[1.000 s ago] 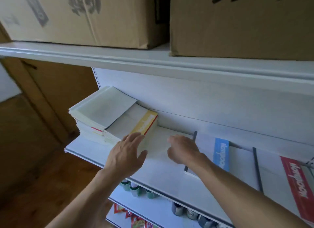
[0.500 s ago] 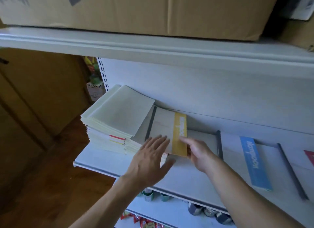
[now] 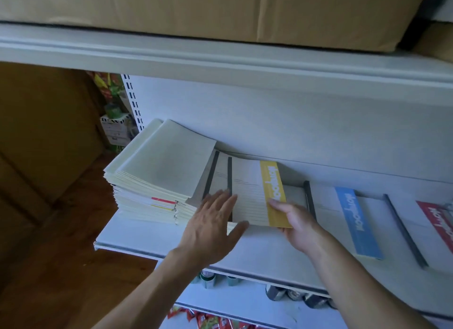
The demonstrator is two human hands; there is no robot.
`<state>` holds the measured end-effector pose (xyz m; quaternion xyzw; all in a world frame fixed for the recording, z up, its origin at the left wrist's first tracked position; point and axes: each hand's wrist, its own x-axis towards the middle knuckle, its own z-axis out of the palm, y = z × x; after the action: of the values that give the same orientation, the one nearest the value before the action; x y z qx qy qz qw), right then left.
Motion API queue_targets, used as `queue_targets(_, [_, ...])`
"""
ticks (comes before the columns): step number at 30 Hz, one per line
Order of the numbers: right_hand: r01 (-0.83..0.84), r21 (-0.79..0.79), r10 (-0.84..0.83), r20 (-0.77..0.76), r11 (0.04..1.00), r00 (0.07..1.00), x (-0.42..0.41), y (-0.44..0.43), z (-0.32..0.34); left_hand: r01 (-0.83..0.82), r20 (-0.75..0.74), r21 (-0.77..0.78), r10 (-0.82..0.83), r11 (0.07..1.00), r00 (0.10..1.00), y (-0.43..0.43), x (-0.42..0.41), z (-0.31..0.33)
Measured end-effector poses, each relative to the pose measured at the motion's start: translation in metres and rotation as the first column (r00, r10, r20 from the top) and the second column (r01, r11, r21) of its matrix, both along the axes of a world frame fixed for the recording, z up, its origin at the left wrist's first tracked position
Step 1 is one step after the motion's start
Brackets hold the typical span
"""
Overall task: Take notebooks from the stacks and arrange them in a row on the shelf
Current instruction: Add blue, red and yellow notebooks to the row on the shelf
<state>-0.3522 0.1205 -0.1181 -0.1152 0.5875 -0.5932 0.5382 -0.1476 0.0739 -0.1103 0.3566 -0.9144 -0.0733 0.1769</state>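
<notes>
Yellow-banded notebook (image 3: 252, 194) | right hand (image 3: 299, 225) grip clamped on its near corner | left hand (image 3: 210, 228) grip apart, seemingly pressing stack (image 3: 159, 172)

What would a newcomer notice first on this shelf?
The yellow-banded notebook at the centre draws the eye: the right hand pinches its near corner while the left hand rests flat at its spine side. Left of them a tall stack of notebooks sits at the end of the shelf. To the right, a blue-banded notebook and a red-banded notebook lie in a row.
</notes>
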Motion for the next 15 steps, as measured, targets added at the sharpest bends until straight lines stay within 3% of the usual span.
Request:
queue_targets(3, [-0.055, -0.007, 0.055, -0.027, 0.998, 0.998, 0.007, 0.001, 0.003, -0.109, 0.103, 0.028, 0.105, 0.994, 0.989, -0.002, -0.002, 0.007])
queue_targets(6, [-0.058, -0.026, 0.057, -0.047, 0.998, 0.997, 0.010, 0.000, 0.002, -0.059, 0.101, 0.075, 0.052, 0.995, 0.994, -0.002, -0.003, 0.008])
queue_targets(11, [-0.034, -0.125, 0.033, -0.008, 0.992, 0.999, 0.002, 0.008, 0.008, -0.054, -0.159, 0.200, 0.087, 0.978, 0.983, -0.002, -0.003, 0.016])
queue_targets(13, [-0.044, -0.194, 0.047, 0.010, 0.980, 0.999, -0.002, 0.015, 0.014, -0.086, -0.276, 0.342, 0.188, 0.936, 0.943, -0.003, -0.008, 0.026])
queue_targets(15, [-0.046, -0.252, 0.056, 0.033, 0.967, 0.998, -0.007, 0.024, 0.021, -0.055, -0.359, 0.551, 0.295, 0.833, 0.885, -0.006, -0.017, 0.036])
